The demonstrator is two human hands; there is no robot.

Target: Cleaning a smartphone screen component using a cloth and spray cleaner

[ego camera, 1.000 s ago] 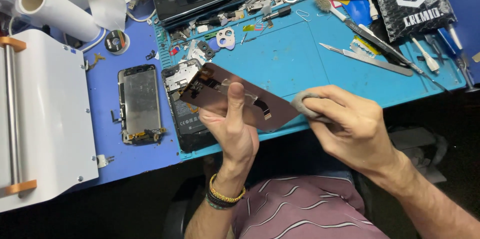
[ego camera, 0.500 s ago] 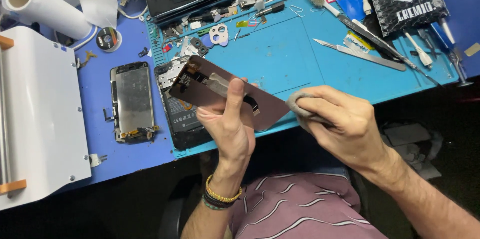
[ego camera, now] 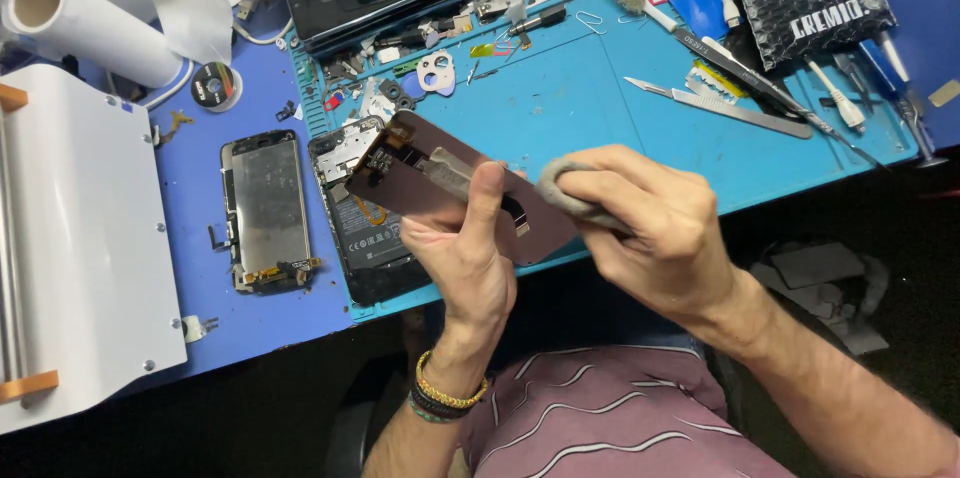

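Over mat's near edge: left hand [ego camera: 462, 256] grips phone panel [ego camera: 440, 188], right hand [ego camera: 655, 228] pinches cloth [ego camera: 562, 188].

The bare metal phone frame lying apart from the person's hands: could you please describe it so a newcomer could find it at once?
Start at the big white machine on the left. On the blue mat beside it lies the phone frame, flat and upright. Unlike the opened dark phone beside it, its face is plain silver-grey metal.
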